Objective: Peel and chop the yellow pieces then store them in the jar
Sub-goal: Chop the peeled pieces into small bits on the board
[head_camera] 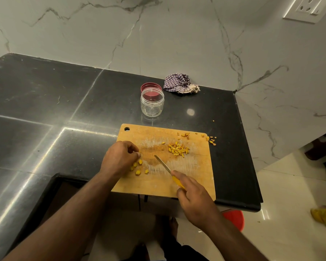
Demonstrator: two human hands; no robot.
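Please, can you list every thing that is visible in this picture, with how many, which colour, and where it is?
cutting board: one, light wood, on the counter's near edge
chopped pile: one, yellow, right of the board's middle
larger pieces: several, yellow, on the board beside the left hand
scraps: several, yellow-brown, at the board's far right corner
knife: one, yellow handle, blade over the board
jar: one, clear, empty, behind the board
lid: one, dark red, behind the jar
cloth: one, purple-white check, by the wall
counter: one, black stone
wall socket: one, white, upper right
left hand: curled, fingertips on the board
right hand: grips the knife handle
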